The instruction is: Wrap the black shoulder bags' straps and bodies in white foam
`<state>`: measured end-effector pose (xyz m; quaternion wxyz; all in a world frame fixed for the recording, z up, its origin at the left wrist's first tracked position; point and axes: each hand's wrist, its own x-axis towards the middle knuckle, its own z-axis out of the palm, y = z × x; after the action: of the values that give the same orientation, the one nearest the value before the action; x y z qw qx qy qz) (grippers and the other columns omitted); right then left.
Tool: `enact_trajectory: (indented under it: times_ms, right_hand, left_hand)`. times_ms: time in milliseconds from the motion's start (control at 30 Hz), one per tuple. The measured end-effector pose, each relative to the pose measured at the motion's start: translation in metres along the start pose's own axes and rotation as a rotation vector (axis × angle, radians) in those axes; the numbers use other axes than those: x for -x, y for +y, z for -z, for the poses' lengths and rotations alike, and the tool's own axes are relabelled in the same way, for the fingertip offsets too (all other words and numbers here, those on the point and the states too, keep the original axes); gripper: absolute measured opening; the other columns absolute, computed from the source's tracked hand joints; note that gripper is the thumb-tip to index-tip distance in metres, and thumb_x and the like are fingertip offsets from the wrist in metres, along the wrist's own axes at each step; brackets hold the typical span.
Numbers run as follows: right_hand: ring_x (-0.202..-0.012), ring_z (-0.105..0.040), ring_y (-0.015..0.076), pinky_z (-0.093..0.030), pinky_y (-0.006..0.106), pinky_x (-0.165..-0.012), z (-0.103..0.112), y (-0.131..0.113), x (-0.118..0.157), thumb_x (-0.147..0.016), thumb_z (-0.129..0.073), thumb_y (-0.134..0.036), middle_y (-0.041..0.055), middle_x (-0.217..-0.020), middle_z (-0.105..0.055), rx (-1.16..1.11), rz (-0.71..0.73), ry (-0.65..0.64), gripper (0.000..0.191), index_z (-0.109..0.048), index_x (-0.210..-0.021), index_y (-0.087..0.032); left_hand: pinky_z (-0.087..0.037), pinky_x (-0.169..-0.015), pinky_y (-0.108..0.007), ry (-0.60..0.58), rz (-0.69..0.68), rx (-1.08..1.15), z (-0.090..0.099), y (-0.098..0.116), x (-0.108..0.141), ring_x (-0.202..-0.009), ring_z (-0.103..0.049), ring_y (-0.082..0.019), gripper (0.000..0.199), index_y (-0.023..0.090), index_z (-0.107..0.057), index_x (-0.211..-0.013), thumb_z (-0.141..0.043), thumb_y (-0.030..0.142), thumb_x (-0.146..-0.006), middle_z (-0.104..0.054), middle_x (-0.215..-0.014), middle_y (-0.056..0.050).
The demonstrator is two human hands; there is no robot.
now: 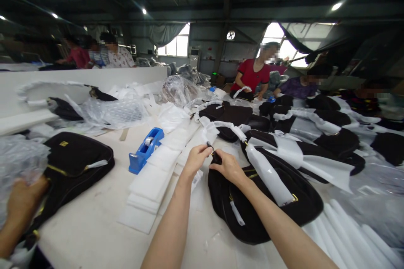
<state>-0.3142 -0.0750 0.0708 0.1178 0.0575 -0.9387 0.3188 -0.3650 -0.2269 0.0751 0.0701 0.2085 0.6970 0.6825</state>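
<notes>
A black bag [284,176] with gold zips and a strap wrapped in white foam lies on the table under my right forearm. Both hands meet at its far left end. My left hand [198,159] pinches a small dark strap end with a metal clasp. Beside it, my right hand [229,165] has its fingers closed on the black tab at the same spot. A white wrapped strap [230,126] runs from near the clasp back toward the right. White foam sheets [154,176] lie overlapping to the left of my hands.
A blue tape dispenser [145,150] stands left of the foam sheets. Another person's hand [23,197] is by a black bag [82,151] at the left. More bags and plastic lie behind; white foam rolls [353,235] are at the right front. A person in red stands across.
</notes>
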Motion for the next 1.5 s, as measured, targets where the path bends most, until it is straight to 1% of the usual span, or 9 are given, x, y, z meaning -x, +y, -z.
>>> enact_trajectory:
  times_ms: [133,300,400,500,700,833,1033,1367,1500]
  right_hand:
    - [-0.075,-0.059,0.0204,-0.045,0.033,-0.072,0.002,0.004,0.001,-0.072,-0.071,-0.025,0.0022,-0.084,-0.066,-0.061,0.01,0.015,0.038,-0.062,-0.109,-0.018]
    - [-0.081,-0.064,0.0217,-0.05,0.035,-0.077,0.041,0.021,-0.004,-0.07,-0.07,-0.029,0.0023,-0.081,-0.069,-0.382,-0.078,-0.271,0.022,-0.069,-0.09,-0.019]
    - [-0.108,-0.064,0.0249,-0.048,0.039,-0.094,0.07,0.027,-0.01,-0.073,-0.072,-0.035,0.006,-0.106,-0.072,-0.691,-0.292,-0.042,0.036,-0.066,-0.107,-0.023]
    - [-0.117,-0.063,0.0229,-0.047,0.041,-0.1,0.082,0.021,-0.02,-0.076,-0.075,-0.045,0.0056,-0.121,-0.07,-0.992,-0.337,0.112,0.054,-0.056,-0.124,-0.03]
    - [-0.08,-0.071,0.0205,-0.055,0.03,-0.067,0.057,0.0,-0.04,-0.061,-0.088,-0.042,0.0019,-0.082,-0.072,-1.155,-0.251,0.136,0.047,-0.065,-0.097,-0.022]
    - [-0.084,-0.072,0.022,-0.058,0.032,-0.074,0.044,0.005,-0.044,-0.053,-0.092,-0.039,-0.0001,-0.081,-0.072,-1.25,-0.174,0.353,0.045,-0.063,-0.083,-0.022]
    - [-0.084,-0.072,0.0224,-0.058,0.035,-0.078,0.049,0.01,-0.047,-0.057,-0.089,-0.047,0.0008,-0.079,-0.074,-1.175,-0.108,0.417,0.048,-0.058,-0.084,-0.022]
    - [-0.077,-0.074,0.0222,-0.055,0.029,-0.065,0.024,0.007,-0.044,-0.069,-0.078,-0.046,-0.0016,-0.08,-0.07,-0.957,-0.147,0.317,0.041,-0.053,-0.092,-0.023]
    - [-0.079,-0.073,0.0247,-0.055,0.031,-0.061,0.018,0.011,-0.035,-0.069,-0.077,-0.045,-0.0002,-0.08,-0.071,-0.941,-0.198,0.328,0.038,-0.053,-0.09,-0.025]
  left_hand:
    - [-0.047,-0.082,-0.029,0.013,0.048,0.378,-0.019,-0.009,-0.003,-0.089,-0.066,-0.018,0.033,0.016,-0.074,-0.1,-0.073,0.031,-0.071,-0.075,-0.096,-0.007]
    - [-0.047,-0.095,-0.038,-0.005,-0.006,0.617,-0.039,-0.017,-0.006,-0.096,-0.069,-0.023,0.049,0.017,-0.074,-0.108,-0.084,0.028,-0.062,-0.076,-0.102,-0.01]
    - [-0.048,-0.093,-0.038,-0.055,-0.02,0.612,-0.045,-0.02,-0.005,-0.093,-0.07,-0.021,0.05,0.018,-0.073,-0.114,-0.083,0.031,-0.066,-0.076,-0.105,-0.01]
    - [-0.05,-0.087,-0.035,-0.117,-0.025,0.572,-0.046,-0.023,-0.003,-0.093,-0.07,-0.021,0.051,0.018,-0.071,-0.118,-0.081,0.029,-0.069,-0.075,-0.109,-0.011]
    - [-0.047,-0.096,-0.036,-0.204,-0.139,0.372,-0.049,-0.03,-0.002,-0.109,-0.066,-0.024,0.053,0.019,-0.064,-0.129,-0.073,0.023,-0.076,-0.07,-0.122,-0.011]
    - [-0.048,-0.091,-0.034,-0.118,-0.172,0.081,-0.053,-0.035,-0.001,-0.099,-0.066,-0.02,0.035,0.017,-0.065,-0.122,-0.055,0.027,-0.09,-0.072,-0.105,-0.007]
    - [-0.047,-0.082,-0.035,0.009,-0.203,-0.221,-0.062,-0.04,0.001,-0.082,-0.059,-0.019,0.027,0.014,-0.062,-0.106,-0.039,0.025,-0.095,-0.064,-0.089,-0.007]
    - [-0.043,-0.075,-0.032,0.016,-0.248,-0.157,-0.068,-0.037,0.002,-0.075,-0.055,-0.017,0.019,0.017,-0.056,-0.096,-0.037,0.021,-0.095,-0.056,-0.078,-0.002]
    - [-0.044,-0.077,-0.031,0.072,-0.206,-0.008,-0.07,-0.035,0.002,-0.076,-0.056,-0.016,0.026,0.016,-0.047,-0.12,-0.039,0.021,-0.096,-0.056,-0.079,0.0]
